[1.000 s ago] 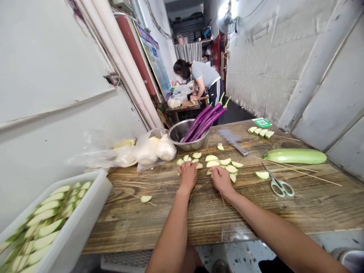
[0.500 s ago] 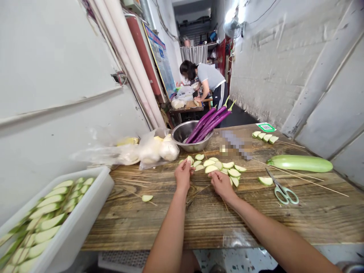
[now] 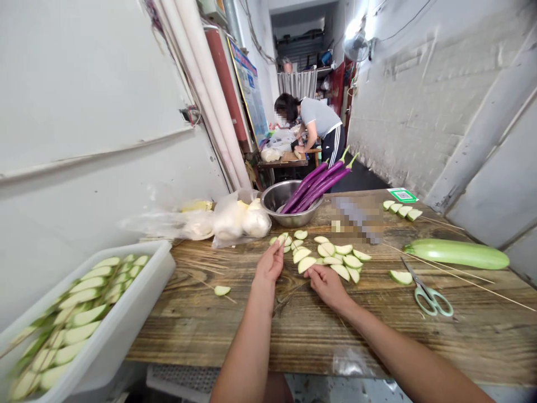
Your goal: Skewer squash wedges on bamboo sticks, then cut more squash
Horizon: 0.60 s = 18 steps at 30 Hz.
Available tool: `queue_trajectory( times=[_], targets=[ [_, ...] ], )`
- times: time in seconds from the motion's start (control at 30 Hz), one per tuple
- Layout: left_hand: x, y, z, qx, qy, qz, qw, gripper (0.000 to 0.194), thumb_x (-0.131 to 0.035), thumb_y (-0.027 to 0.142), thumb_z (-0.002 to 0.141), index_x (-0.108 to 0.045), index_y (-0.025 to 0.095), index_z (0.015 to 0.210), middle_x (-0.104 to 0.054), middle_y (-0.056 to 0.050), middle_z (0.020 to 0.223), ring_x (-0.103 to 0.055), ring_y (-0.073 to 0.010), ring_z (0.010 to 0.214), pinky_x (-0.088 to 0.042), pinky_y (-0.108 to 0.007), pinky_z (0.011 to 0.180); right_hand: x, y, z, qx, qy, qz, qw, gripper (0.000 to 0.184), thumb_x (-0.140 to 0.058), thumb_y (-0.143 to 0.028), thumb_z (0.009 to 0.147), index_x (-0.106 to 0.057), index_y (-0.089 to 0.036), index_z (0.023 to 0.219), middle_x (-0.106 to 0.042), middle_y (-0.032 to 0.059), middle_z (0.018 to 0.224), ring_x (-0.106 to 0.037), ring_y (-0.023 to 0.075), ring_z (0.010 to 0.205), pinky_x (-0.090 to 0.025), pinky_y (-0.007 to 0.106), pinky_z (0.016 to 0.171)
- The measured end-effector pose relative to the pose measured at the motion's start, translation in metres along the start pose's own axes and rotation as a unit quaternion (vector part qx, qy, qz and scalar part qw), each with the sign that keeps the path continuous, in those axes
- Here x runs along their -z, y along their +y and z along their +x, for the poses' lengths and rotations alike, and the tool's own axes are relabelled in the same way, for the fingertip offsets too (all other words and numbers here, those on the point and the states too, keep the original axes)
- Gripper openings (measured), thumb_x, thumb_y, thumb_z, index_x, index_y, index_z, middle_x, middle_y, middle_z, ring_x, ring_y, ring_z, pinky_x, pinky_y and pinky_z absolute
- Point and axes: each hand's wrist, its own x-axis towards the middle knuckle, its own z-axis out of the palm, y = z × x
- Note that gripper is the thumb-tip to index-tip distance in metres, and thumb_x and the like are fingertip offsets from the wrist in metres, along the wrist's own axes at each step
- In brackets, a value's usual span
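Observation:
Pale green zucchini slices [image 3: 335, 254] lie in a loose pile on the wooden table [image 3: 251, 330]. My left hand [image 3: 271, 263] reaches the pile's left edge, fingers drawn together on a small slice [image 3: 282, 240]. My right hand [image 3: 326, 284] sits just right of it, fingertips pinched on a larger slice [image 3: 305, 263]. A thin bamboo skewer [image 3: 289, 291] lies between the two hands. One stray slice [image 3: 222, 290] rests further left.
A white tub [image 3: 138, 291] of skewered slices stands at the left. Behind the pile are plastic bags [image 3: 235, 221] and a steel bowl [image 3: 277, 201] of purple eggplants [image 3: 319, 182]. A whole zucchini [image 3: 457, 253], scissors [image 3: 432, 296] and long skewers [image 3: 461, 274] lie right. Another person [image 3: 319, 123] works at a far table.
The camera has shifted, so everything sits further right in view. My left hand lifted to pinch a slice at the pile's edge. My right hand has drawn back slightly with a slice.

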Motion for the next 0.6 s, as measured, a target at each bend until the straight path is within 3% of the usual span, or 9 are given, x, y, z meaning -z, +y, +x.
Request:
queue_trajectory(
  times=[0.13, 0.2, 0.4, 0.6],
  targets=[
    [0.0021, 0.0054, -0.0033, 0.026, -0.060, -0.032, 0.997, 0.012, -0.045, 0.003, 0.081, -0.056, 0.009, 0.080, -0.066, -0.011, 0.089, -0.059, -0.0210, 0.098, -0.049, -0.039, 0.086, -0.0004, 0.0006, -0.0015, 0.013, -0.018, 0.008, 1.000, 0.029, -0.038, -0.036, 0.084, -0.056, -0.016, 0.074, -0.036, -0.0065, 0.046, -0.032, 0.0083, 0.043, -0.025, 0.020, 0.044],
    [0.0041, 0.0070, -0.0044, 0.032, -0.059, -0.035, 0.997, 0.010, -0.048, 0.007, 0.081, -0.056, 0.011, 0.079, -0.067, -0.009, 0.087, -0.060, -0.0215, 0.096, -0.048, -0.046, 0.086, -0.0006, 0.0009, -0.0016, 0.015, -0.016, 0.013, 1.000, 0.030, -0.037, -0.037, 0.084, -0.055, -0.016, 0.074, -0.035, -0.0067, 0.045, -0.031, 0.0081, 0.043, -0.024, 0.020, 0.043],
    [0.0052, 0.0072, -0.0023, 0.039, -0.020, -0.044, 0.998, 0.011, -0.047, 0.008, 0.082, -0.057, 0.010, 0.084, -0.067, -0.010, 0.084, -0.064, -0.0162, 0.086, -0.052, -0.032, 0.080, 0.0003, 0.0008, -0.0010, 0.017, 0.000, 0.009, 1.000, 0.030, -0.037, -0.038, 0.085, -0.055, -0.016, 0.074, -0.034, -0.0069, 0.045, -0.029, 0.0081, 0.042, -0.023, 0.020, 0.043],
    [0.0084, 0.0068, 0.0009, 0.028, 0.000, -0.023, 0.999, 0.010, -0.049, 0.009, 0.081, -0.058, 0.009, 0.086, -0.067, -0.011, 0.084, -0.064, -0.0165, 0.084, -0.053, -0.032, 0.077, -0.0003, 0.0001, -0.0037, 0.021, -0.034, -0.009, 0.999, 0.030, -0.037, -0.037, 0.085, -0.055, -0.016, 0.073, -0.036, -0.0064, 0.046, -0.031, 0.0082, 0.043, -0.024, 0.020, 0.044]
  ],
)
